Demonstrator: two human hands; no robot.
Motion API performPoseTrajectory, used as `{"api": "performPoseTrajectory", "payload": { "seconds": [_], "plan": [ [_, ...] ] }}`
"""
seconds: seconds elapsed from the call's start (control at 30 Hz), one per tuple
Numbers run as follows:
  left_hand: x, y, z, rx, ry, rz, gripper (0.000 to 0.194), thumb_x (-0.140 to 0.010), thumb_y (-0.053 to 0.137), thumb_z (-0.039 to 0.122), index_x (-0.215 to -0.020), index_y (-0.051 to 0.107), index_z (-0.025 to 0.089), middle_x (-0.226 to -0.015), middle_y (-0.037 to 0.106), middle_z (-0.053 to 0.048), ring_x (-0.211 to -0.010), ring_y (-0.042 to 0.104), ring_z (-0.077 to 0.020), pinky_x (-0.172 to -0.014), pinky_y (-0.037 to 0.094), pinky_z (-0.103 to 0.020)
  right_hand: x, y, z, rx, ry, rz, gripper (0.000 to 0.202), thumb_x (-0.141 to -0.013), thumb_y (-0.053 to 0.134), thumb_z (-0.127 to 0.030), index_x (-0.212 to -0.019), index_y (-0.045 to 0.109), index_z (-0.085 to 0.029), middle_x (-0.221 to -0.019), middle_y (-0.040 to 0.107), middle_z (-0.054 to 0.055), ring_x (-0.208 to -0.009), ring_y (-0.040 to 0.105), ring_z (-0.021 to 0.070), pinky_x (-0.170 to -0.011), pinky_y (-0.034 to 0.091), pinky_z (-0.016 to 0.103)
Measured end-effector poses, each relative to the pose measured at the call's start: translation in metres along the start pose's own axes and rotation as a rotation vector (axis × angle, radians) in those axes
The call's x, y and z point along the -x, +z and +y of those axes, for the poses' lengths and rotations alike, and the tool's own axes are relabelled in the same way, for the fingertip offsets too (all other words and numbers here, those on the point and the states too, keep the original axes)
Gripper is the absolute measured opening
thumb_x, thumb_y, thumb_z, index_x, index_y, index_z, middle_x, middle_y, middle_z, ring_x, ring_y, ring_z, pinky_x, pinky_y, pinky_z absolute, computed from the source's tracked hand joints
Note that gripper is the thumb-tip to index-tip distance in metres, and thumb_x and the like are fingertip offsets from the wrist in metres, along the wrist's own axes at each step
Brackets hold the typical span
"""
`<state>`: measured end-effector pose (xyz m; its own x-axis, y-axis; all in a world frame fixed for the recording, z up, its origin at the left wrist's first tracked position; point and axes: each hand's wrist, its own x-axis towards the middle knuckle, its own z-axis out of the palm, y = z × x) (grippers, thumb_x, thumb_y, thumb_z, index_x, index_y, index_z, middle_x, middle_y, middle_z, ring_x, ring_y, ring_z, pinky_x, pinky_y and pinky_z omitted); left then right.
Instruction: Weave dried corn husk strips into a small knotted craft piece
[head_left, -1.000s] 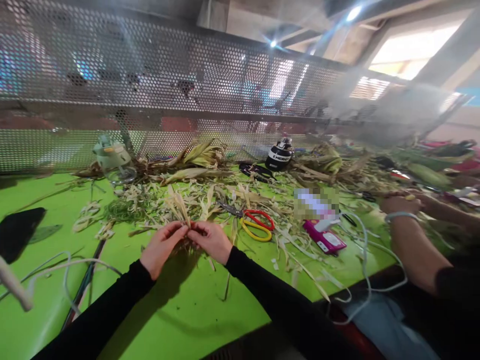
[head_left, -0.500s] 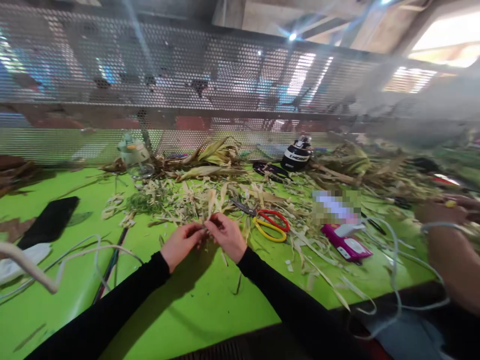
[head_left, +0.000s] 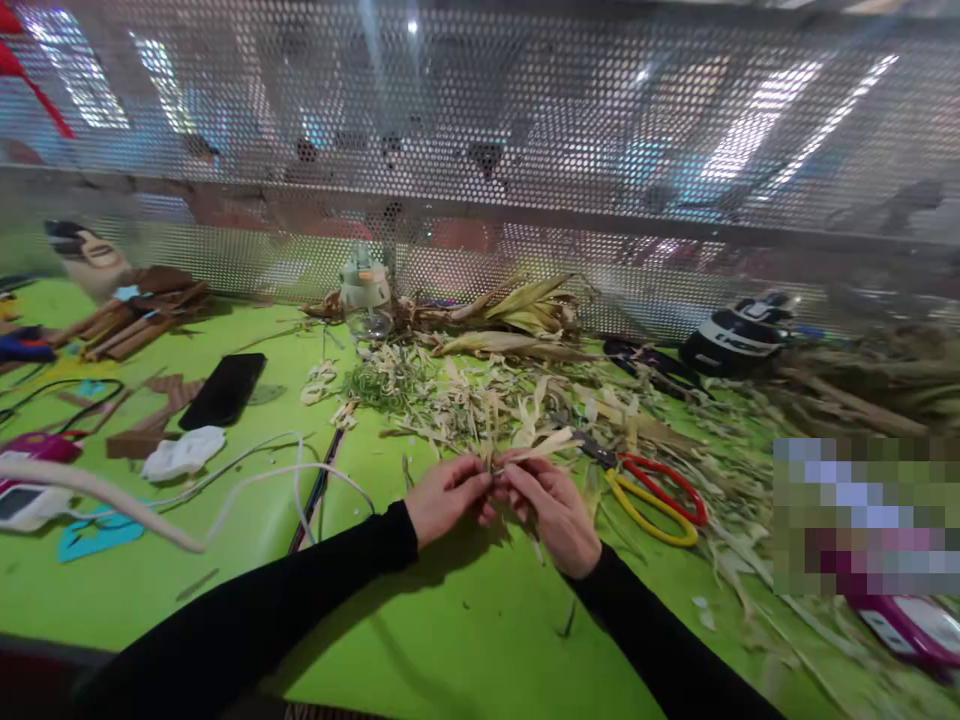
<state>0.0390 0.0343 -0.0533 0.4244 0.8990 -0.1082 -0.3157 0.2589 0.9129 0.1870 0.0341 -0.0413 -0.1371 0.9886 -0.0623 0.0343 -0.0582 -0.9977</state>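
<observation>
Thin strips of dried corn husk (head_left: 553, 442) stick out from between my fingers, over the green table. My left hand (head_left: 453, 496) pinches the husk strips at their gathered part. Close against it, my right hand (head_left: 553, 508) has thumb and fingers closed on the same strips. Just beyond both hands lies a heap of husk scraps (head_left: 450, 395), with green shreds (head_left: 382, 385) at its left. Scissors with one red and one yellow handle (head_left: 660, 500) rest to the right of my right hand. How the strips are joined is hidden by my fingers.
A black phone (head_left: 223, 390), white crumpled tissue (head_left: 183, 453) and white cable (head_left: 262, 470) lie at the left. Whole husks (head_left: 525, 310), a clear bottle (head_left: 367, 292) and a black bottle (head_left: 735, 338) stand before the perforated metal screen (head_left: 465, 110). A magenta device (head_left: 911, 625) lies at right.
The view has turned left, bringing brown sticks and another magenta device into sight, while the other person's arm has left it. Both hands still pinch the husk strips, with pale ends now pointing right.
</observation>
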Motion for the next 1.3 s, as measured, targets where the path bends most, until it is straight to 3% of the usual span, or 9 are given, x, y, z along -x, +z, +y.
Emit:
{"api": "performPoseTrajectory", "payload": {
  "seconds": [0.23,0.4,0.8,0.97,1.13,1.3],
  "plan": [
    [0.003,0.000,-0.001,-0.024,-0.010,0.054,0.044,-0.068,0.065,0.056,-0.073,0.049,0.015,-0.062,0.058,0.002,-0.048,0.052,-0.0069,-0.048,0.042,-0.022,0.002,0.000,-0.004,0.067,0.001,-0.019,0.037,-0.074,0.062,-0.052,-0.085,0.057,-0.017,-0.053,0.045,-0.006,-0.041,0.032,0.0048,-0.037,0.022,0.019],
    [0.003,0.001,-0.005,-0.020,0.003,0.034,0.042,-0.070,0.063,0.054,-0.074,0.049,0.015,-0.062,0.058,0.002,-0.047,0.052,-0.0063,-0.046,0.041,-0.020,0.002,-0.001,-0.004,0.102,-0.014,-0.058,0.038,-0.076,0.059,-0.053,-0.085,0.057,-0.016,-0.056,0.047,-0.005,-0.042,0.034,0.0044,-0.037,0.024,0.018],
    [-0.003,-0.001,-0.008,0.087,-0.021,0.138,0.040,-0.066,0.068,0.050,-0.074,0.050,0.015,-0.061,0.058,0.002,-0.045,0.051,-0.0055,-0.044,0.041,-0.018,-0.010,0.004,0.003,0.159,-0.026,-0.001,0.038,-0.076,0.058,-0.055,-0.070,0.051,-0.018,-0.054,0.046,-0.006,-0.043,0.036,0.0050,-0.038,0.027,0.018],
    [-0.006,-0.003,-0.009,0.147,-0.020,0.205,0.037,-0.067,0.070,0.046,-0.074,0.052,0.014,-0.060,0.058,0.003,-0.044,0.050,-0.0046,-0.043,0.040,-0.016,-0.012,0.005,0.004,0.175,-0.039,-0.002,0.035,-0.078,0.057,-0.052,-0.074,0.057,-0.018,-0.056,0.050,-0.005,-0.044,0.038,0.0053,-0.038,0.029,0.018],
    [-0.010,0.002,0.007,0.058,-0.046,0.266,0.029,-0.073,0.065,0.040,-0.074,0.052,0.014,-0.061,0.059,0.002,-0.043,0.051,-0.0044,-0.041,0.039,-0.016,-0.016,0.006,0.010,0.145,-0.070,0.005,0.039,-0.075,0.059,-0.056,-0.072,0.058,-0.018,-0.053,0.049,-0.005,-0.041,0.039,0.0057,-0.035,0.029,0.018],
    [-0.050,0.014,0.047,-0.028,-0.036,0.260,0.022,-0.074,0.064,0.032,-0.068,0.057,0.013,-0.055,0.058,0.002,-0.036,0.046,-0.0040,-0.036,0.034,-0.016,-0.018,0.004,0.013,0.057,-0.114,0.079,0.047,-0.075,0.052,-0.065,-0.067,0.049,-0.019,-0.049,0.041,-0.007,-0.038,0.035,0.0050,-0.035,0.028,0.017]
  ]
}}
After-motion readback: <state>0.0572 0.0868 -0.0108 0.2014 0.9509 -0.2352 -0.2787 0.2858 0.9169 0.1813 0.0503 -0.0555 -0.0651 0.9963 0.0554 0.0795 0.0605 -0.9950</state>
